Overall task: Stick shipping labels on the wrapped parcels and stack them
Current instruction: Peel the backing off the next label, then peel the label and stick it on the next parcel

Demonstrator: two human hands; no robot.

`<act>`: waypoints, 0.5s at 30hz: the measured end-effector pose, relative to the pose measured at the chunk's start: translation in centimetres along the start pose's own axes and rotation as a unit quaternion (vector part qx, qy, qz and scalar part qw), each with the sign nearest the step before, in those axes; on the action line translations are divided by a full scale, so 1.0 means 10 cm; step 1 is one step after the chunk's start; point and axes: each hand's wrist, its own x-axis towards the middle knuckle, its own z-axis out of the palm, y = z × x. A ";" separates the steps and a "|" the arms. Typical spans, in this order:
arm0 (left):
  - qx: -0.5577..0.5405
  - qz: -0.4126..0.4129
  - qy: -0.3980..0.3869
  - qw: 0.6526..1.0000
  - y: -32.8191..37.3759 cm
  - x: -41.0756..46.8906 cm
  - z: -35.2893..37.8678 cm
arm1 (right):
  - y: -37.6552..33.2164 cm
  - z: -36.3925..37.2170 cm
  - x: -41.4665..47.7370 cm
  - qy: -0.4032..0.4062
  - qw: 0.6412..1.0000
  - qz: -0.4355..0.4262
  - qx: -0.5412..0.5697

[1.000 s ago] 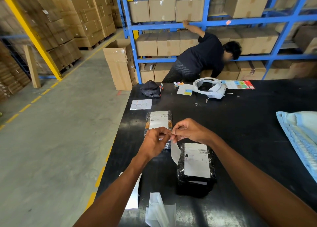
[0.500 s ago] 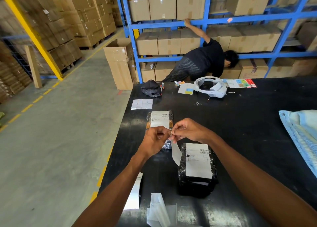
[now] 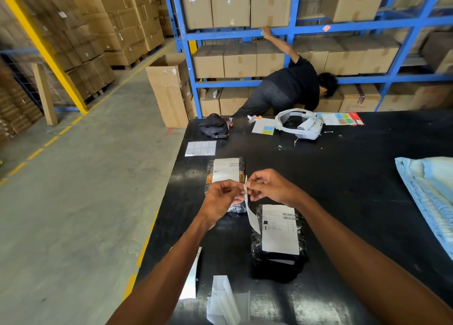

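Both hands meet over the black table (image 3: 343,189), pinching a white label (image 3: 252,216) at its top edge; the paper hangs down edge-on between them. My left hand (image 3: 220,197) holds it from the left, my right hand (image 3: 269,187) from the right. Below the right hand lies a black wrapped parcel (image 3: 279,263) with a white shipping label stuck on top. Behind the hands lies a second wrapped parcel (image 3: 225,170), also labelled, partly hidden by my left hand.
White backing papers (image 3: 223,300) lie at the near table edge. A sticker sheet (image 3: 201,148), a dark cap (image 3: 214,126) and a white headset (image 3: 301,123) sit farther back. A blue padded bag (image 3: 431,192) lies right. A person (image 3: 289,89) bends at the blue racks.
The hands stay together on the label with only a slight shift. The person at the rack has bent lower and further right.
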 end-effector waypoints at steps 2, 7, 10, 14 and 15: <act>-0.002 0.000 0.002 1.000 0.01 0.00 0.03 | 0.01 -0.02 -0.01 0.013 1.000 -0.005 -0.005; -0.008 -0.001 0.011 1.000 0.02 -0.01 0.06 | 0.02 -0.05 -0.05 0.051 0.999 -0.019 0.005; -0.007 0.013 0.008 1.000 0.02 -0.02 0.07 | 0.00 -0.04 -0.07 0.054 0.998 -0.025 0.011; 0.011 0.040 0.002 0.999 0.02 -0.02 0.11 | 0.02 0.00 -0.08 0.048 0.998 -0.029 -0.006; 0.015 0.042 0.006 0.999 0.02 -0.02 0.11 | 0.03 0.00 -0.08 0.050 0.998 -0.031 -0.003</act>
